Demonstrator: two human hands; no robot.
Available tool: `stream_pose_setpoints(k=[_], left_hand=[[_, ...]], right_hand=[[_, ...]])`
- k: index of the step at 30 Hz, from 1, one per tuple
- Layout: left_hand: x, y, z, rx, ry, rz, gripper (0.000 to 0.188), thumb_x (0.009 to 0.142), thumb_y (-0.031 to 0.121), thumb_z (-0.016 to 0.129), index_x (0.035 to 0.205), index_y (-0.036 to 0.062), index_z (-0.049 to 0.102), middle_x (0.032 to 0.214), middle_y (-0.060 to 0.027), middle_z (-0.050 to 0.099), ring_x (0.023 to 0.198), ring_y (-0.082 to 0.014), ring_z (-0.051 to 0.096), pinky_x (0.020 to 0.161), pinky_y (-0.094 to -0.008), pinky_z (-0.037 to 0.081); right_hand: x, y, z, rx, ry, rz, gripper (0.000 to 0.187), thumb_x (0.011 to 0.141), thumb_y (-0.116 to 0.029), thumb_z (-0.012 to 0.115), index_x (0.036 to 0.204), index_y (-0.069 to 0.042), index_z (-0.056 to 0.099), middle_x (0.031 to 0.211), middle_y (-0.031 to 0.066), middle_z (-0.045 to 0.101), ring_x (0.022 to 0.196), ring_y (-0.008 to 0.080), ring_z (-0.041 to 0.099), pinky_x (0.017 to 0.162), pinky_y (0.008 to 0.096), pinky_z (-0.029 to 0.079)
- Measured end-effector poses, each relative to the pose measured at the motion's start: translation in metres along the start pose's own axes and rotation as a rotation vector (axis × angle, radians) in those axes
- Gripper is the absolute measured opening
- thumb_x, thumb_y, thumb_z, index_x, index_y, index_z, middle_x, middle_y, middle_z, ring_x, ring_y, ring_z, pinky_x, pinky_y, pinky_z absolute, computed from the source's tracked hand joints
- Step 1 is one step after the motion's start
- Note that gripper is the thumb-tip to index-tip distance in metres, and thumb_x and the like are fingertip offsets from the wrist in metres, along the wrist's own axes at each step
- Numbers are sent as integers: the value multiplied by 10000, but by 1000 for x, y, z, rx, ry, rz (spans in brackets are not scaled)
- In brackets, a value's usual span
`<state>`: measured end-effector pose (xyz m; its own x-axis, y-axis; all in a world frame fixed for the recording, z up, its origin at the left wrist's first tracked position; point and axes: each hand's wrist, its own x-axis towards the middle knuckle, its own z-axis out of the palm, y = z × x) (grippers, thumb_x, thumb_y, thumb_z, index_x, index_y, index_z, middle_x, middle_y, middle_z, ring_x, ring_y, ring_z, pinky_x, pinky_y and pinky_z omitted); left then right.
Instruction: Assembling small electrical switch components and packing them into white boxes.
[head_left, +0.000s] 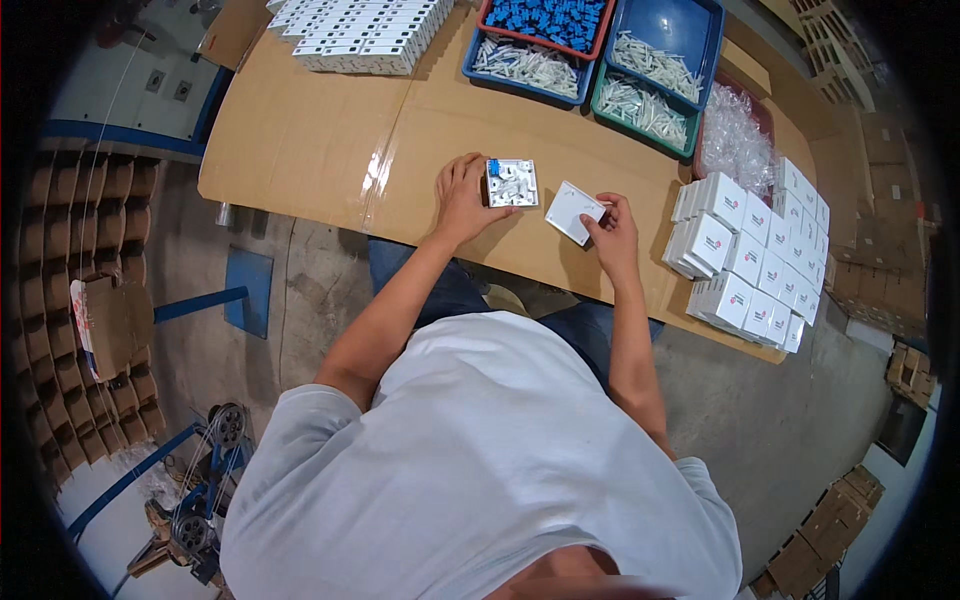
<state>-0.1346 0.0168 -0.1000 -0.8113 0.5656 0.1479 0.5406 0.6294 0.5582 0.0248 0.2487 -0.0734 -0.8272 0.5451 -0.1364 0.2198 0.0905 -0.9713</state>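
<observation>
My left hand (463, 205) is closed on the left side of a small square white box (518, 188), its thumb along the near edge. The box stands open side up on the cardboard-covered table (330, 150); small white parts lie inside, with a blue piece (494, 168) in its far left corner. Just to the right, my right hand (615, 240) grips a flat white square cover (568, 208) by its right edge, thumb on top. The cover is turned at an angle and kept apart from the box.
Trays at the back hold blue pieces (545, 22), white slim parts (640, 108) and clear plastic bags (735, 140). White boxes are stacked at the right (750, 255) and far left (365, 35). The table's near edge (430, 246) runs before my lap.
</observation>
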Motion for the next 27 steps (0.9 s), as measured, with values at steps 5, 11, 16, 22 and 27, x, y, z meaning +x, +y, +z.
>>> stream_pose_setpoints(k=[5,11,16,22,27], left_hand=[[-4,6,10,-969,-114,-166,856,762,252,874,1486,59,460,1431,-148,534,1304,-320,527,1143,-448,395],[-7,49,-28,-1849,-462,-462,712,912,234,678,1549,85,396,1421,-143,578,1313,-292,567,1119,-432,448],[-2,68,-40,-2162,-579,-502,646,977,418,491,1537,105,425,1434,-170,582,1286,-336,596,1077,-471,481],[-6,63,-31,-2029,-512,-631,670,1007,524,386,1560,146,404,1514,-210,513,1180,-363,659,916,-479,567],[-7,61,-38,-2129,-600,-565,660,1024,641,325,1553,256,413,1454,-202,578,1059,-369,714,775,-457,607]], right_hand=[[0,-9,-17,315,52,74,326,909,3,732,1209,-15,607,1061,62,692,958,127,649,832,273,520],[-7,-66,-17,577,130,114,397,918,33,698,1290,-37,578,1128,82,690,1039,161,666,915,309,553],[1,-55,-27,1007,41,210,397,937,-102,725,1300,-65,568,1228,111,672,1113,226,682,973,389,576],[-7,-63,-18,1176,-87,318,516,998,-207,623,1452,-20,466,1434,211,557,1385,461,488,1135,552,450],[-17,-82,-22,1428,-388,275,600,1055,-255,401,1597,-27,277,1638,236,302,1498,499,285,1207,575,322]])
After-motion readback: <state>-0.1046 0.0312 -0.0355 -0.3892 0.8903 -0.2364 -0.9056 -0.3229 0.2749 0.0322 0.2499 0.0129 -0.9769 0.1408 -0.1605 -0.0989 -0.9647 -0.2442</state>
